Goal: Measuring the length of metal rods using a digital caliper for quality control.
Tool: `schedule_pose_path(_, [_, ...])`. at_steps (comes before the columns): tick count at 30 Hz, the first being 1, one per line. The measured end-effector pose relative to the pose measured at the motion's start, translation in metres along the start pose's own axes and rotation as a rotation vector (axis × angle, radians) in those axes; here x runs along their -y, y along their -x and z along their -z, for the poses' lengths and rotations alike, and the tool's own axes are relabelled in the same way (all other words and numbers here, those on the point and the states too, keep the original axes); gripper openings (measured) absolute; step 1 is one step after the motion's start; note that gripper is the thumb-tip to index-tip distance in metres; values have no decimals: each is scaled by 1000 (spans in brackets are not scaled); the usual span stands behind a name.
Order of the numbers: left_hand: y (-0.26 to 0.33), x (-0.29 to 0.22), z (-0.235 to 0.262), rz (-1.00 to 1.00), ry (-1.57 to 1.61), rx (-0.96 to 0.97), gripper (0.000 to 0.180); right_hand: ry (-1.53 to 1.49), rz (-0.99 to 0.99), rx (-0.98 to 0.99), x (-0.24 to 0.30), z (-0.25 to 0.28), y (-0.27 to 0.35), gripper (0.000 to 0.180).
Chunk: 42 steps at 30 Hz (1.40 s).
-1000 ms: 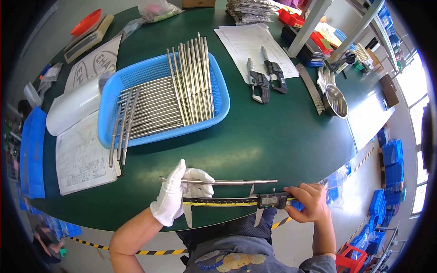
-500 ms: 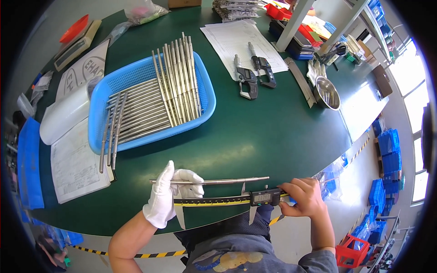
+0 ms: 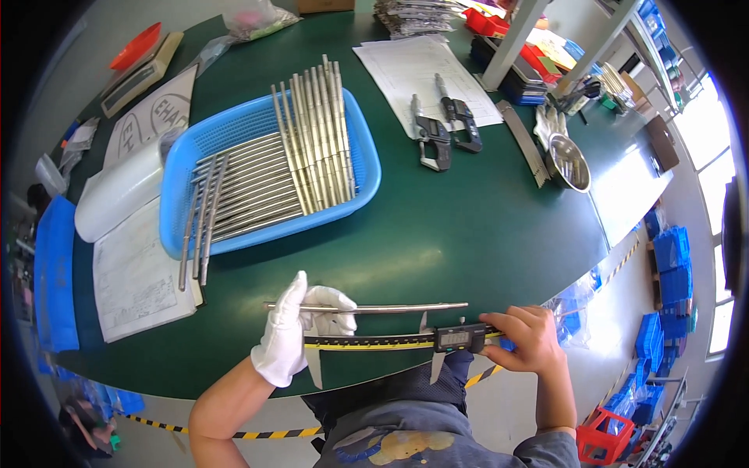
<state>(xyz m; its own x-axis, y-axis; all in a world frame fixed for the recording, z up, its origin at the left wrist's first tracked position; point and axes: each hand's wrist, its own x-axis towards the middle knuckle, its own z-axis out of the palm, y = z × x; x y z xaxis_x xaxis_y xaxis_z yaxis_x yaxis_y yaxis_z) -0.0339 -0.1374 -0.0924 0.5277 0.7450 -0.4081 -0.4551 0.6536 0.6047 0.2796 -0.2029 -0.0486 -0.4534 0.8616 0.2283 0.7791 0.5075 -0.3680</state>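
Note:
My left hand [image 3: 292,331], in a white glove, is closed around a thin metal rod [image 3: 406,309], which lies level across the fingers and points right. Just below the rod is a digital caliper [image 3: 382,342], its jaws spread wide and pointing toward me. The caliper's fixed-jaw end is against the gloved hand. My bare right hand [image 3: 529,339] grips the caliper by its beam at the right of the display, thumb below and fingers above. The rod runs alongside the caliper's beam, above it. Beyond my left hand, a blue plastic basket [image 3: 367,175] holds many similar metal rods.
Two micrometers [image 3: 434,140] lie by paper sheets [image 3: 390,70] at the back. A steel bowl [image 3: 573,175] and a flat metal strip [image 3: 524,144] are at the right. A white roll [image 3: 117,195] and a drawing [image 3: 140,273] lie left. A scale [image 3: 144,70] stands far left.
The view has shifted slightly, so the table and basket appear a little further right. Both hands keep their holds on the rod and caliper, with hardly any other movement.

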Motion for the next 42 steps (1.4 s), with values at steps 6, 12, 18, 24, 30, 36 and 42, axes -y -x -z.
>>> schedule_pose_path(6, [-1,1,-1,42,38,32,64,32,12,-33,-1,-2,3,34])
schedule_pose_path(12, [2,2,1,10,-38,-10,64,66,29,-38,-2,-5,-1,34])
schedule_pose_path(18, [-4,-3,5,38,91,145,62,76,89,-237,-16,-15,11,44])
schedule_pose_path(24, [-1,-7,0,-127,52,253,47,43,-316,-625,-29,-26,34,34])
schedule_pose_path(30, [52,-24,-1,-581,70,244,46,-52,-701,-813,-47,-36,33,21])
schedule_pose_path(36, [74,-76,24,-1170,-748,-595,38,57,-914,-720,-55,-34,35,33])
schedule_pose_path(42, [58,-118,53,-984,-1241,-692,33,145,-795,-666,-49,-36,25,35])
